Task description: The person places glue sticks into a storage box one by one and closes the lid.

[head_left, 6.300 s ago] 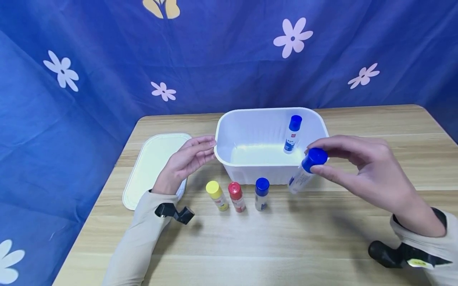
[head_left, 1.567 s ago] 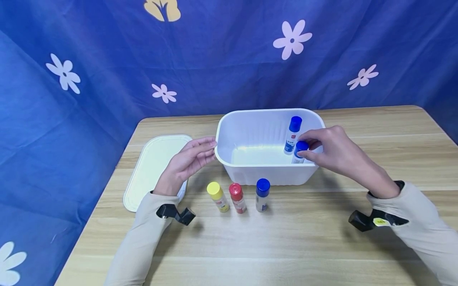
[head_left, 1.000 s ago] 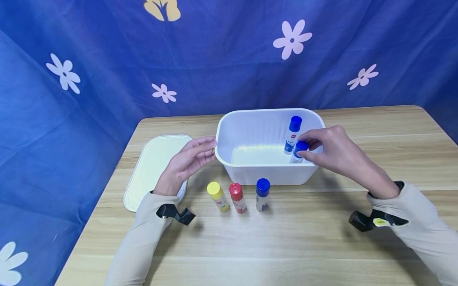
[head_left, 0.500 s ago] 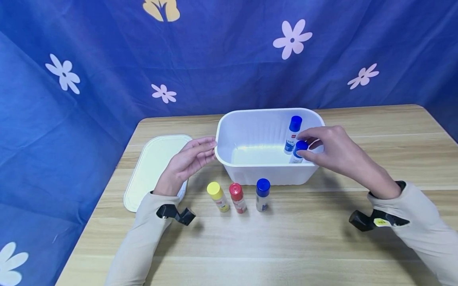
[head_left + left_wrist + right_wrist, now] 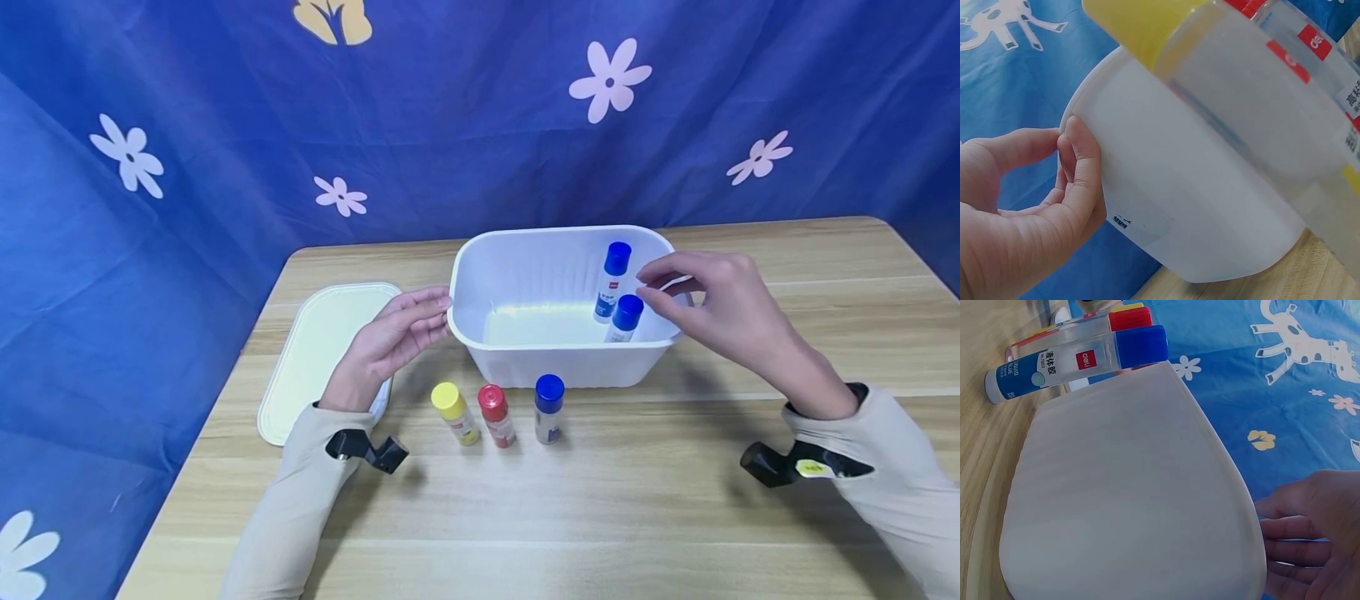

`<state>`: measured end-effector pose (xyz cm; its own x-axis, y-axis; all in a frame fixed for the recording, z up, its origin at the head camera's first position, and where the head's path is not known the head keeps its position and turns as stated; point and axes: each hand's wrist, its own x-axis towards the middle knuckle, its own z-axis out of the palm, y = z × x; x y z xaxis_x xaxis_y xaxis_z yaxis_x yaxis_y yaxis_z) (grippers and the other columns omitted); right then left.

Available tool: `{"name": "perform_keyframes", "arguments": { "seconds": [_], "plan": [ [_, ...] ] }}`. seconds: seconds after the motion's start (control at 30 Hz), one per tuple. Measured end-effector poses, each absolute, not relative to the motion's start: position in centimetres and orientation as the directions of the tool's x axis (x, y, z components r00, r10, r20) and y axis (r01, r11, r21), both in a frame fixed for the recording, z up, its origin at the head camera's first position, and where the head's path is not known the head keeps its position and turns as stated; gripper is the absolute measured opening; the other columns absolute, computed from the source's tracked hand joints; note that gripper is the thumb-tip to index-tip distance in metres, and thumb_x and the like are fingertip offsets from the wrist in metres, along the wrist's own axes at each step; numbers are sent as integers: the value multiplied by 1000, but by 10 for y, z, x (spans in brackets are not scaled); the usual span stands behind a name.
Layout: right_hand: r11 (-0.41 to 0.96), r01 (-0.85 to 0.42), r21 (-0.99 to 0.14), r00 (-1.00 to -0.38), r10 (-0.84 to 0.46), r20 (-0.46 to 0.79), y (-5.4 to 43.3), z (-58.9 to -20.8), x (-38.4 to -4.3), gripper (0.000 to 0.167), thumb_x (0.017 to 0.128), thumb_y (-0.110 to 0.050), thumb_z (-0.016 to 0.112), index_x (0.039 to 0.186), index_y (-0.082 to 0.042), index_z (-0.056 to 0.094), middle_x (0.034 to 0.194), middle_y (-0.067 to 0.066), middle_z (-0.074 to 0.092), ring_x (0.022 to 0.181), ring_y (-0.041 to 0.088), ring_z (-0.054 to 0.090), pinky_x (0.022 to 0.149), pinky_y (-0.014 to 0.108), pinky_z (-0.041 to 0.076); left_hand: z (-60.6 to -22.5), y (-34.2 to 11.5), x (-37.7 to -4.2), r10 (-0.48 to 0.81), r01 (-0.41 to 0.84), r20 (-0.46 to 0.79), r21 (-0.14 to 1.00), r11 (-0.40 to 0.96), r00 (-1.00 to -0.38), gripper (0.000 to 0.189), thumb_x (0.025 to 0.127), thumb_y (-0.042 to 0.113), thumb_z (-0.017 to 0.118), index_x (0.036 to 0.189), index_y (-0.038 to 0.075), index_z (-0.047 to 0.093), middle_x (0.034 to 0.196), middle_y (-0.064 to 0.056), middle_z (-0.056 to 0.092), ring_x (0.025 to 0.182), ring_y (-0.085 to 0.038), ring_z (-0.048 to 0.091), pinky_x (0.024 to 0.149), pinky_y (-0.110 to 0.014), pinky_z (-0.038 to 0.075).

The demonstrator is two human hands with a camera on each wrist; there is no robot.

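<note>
My left hand point(image 5: 390, 337) pinches the left rim of a white plastic bin point(image 5: 555, 367); the left wrist view shows thumb and index fingertips meeting at that rim. My right hand point(image 5: 723, 308) hovers over the bin's right rim, fingers loosely bent and holding nothing. Just left of its fingertips, inside the bin, stands a blue-capped liquid glue bottle point(image 5: 627, 315), its base hidden by the front wall. Behind it stands another blue-capped glue bottle point(image 5: 612, 283). In the right wrist view, fingers point(image 5: 1294, 553) show beyond the bin's rim.
In front of the bin, glue bottles with a yellow cap point(image 5: 450, 402), red cap point(image 5: 493, 404) and blue cap point(image 5: 550, 397) stand in a row on the wooden table point(image 5: 570, 517). A white lid point(image 5: 307, 358) lies at the left. A blue curtain point(image 5: 465, 117) hangs behind.
The right hand carried a blue-capped glue bottle into the bin beside the other one. It has now let go and moved slightly up and right. The left hand has stayed at the rim.
</note>
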<state>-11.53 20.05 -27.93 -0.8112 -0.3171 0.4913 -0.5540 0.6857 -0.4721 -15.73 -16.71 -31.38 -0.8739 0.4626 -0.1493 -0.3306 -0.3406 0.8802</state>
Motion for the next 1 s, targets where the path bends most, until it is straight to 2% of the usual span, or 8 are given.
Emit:
{"name": "perform_keyframes", "arguments": {
  "seconds": [0.17, 0.27, 0.8, 1.0],
  "plan": [
    [678, -546, -492, -814, -292, 502, 202, -278, -114, 18, 81, -3, 76, 99, -2, 73, 92, 8, 73, 79, 20, 70, 72, 6, 50, -314, -167, -157, 460, -334, -152, 878, -344, -875, 22, 99, -5, 42, 108, -3, 62, 93, -9, 69, 84, -15, 67, 78, -24, 57],
    [670, -544, -506, -814, -274, 513, 204, -278, -114, 17, 82, -3, 75, 98, -2, 73, 91, 8, 73, 80, 21, 70, 73, 1, 45, -314, -167, -157, 463, -333, -151, 878, -343, -874, 22, 99, -5, 43, 107, -2, 63, 93, -9, 69, 83, -14, 67, 77, -24, 57],
    [653, -532, -539, -818, -233, 526, 207, -277, -111, 16, 81, -2, 76, 97, -4, 74, 91, 8, 73, 80, 19, 68, 74, 2, 47, -313, -167, -157, 454, -334, -159, 881, -337, -877, 21, 99, -5, 41, 111, -4, 59, 94, -9, 69, 84, -15, 67, 78, -24, 57],
    [648, -533, -544, -812, -212, 544, 210, -280, -111, 17, 79, 0, 77, 96, -4, 74, 90, 8, 73, 80, -3, 62, 73, 4, 48, -314, -167, -157, 457, -331, -153, 881, -338, -876, 21, 99, -5, 42, 110, -3, 60, 94, -9, 68, 84, -14, 67, 78, -24, 57]
  ]
}}
